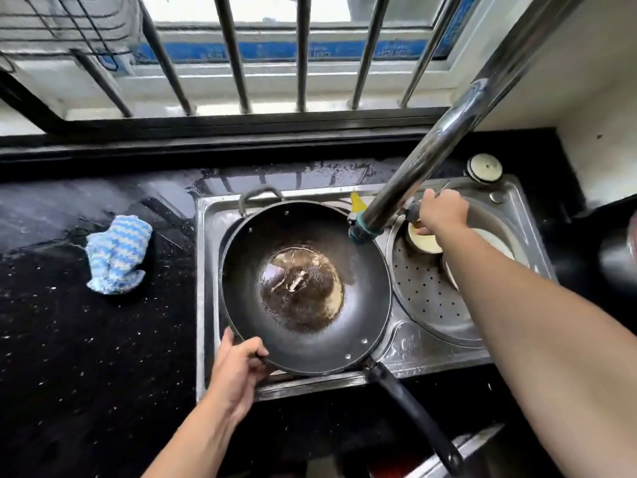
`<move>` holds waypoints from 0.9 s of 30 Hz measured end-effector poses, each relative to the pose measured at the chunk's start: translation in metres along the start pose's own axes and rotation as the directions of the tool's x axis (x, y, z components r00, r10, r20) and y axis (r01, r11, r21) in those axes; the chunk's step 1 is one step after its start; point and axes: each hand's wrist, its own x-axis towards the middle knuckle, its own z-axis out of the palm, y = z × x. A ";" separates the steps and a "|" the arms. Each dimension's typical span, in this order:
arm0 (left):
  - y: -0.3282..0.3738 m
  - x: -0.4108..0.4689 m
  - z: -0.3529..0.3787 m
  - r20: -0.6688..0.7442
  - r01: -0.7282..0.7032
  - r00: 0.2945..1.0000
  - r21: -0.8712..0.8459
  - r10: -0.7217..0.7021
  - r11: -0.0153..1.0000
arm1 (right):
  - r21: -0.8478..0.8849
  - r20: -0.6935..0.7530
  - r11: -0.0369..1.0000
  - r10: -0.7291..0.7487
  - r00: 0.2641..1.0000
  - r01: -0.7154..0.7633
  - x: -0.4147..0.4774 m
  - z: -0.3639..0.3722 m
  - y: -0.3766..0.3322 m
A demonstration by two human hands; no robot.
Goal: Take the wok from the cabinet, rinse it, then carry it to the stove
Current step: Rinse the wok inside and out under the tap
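A black wok (358, 305) with a long black handle (413, 412) sits in the left basin of the steel sink (406, 350). Water pools in the wok's bottom, under the tall steel faucet spout (413, 167). My left hand (238, 367) grips the wok's near-left rim. My right hand (441, 212) reaches across to the base of the faucet and is closed around its handle there.
A perforated steel basin (424, 288) with pale bowls (425, 241) fills the right side of the sink. A blue-and-white cloth (117, 253) lies on the wet black counter (86, 339). Window bars (238, 53) stand behind. A round sink plug (484, 167) rests at the back right.
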 end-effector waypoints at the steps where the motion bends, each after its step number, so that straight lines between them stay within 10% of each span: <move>1: 0.000 0.001 -0.001 0.005 -0.002 1.000 -0.011 0.003 1.000 | -0.041 -0.022 0.999 -0.021 1.000 0.020 0.003 0.000 0.000; 20: -0.014 -0.002 -0.003 -0.089 -0.014 0.996 0.008 0.015 1.000 | 0.168 0.018 0.985 0.048 0.999 -0.051 -0.029 -0.008 0.031; 27: -0.009 0.001 -0.002 -0.080 -0.005 0.997 0.013 0.006 1.000 | -0.380 0.345 0.871 -0.179 0.921 0.312 -0.183 -0.002 0.157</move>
